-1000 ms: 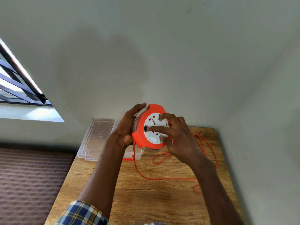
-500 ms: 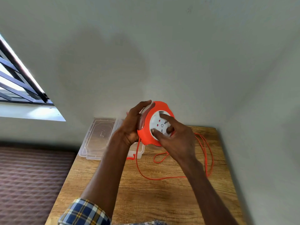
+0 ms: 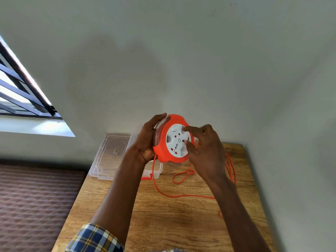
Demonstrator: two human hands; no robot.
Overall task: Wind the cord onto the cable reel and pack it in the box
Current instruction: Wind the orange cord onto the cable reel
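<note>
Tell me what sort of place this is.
Probably a room in a home: a small wooden table pushed into a corner of plain painted walls, a barred window with a sill on the left, and patterned brown flooring beside the table.
</note>
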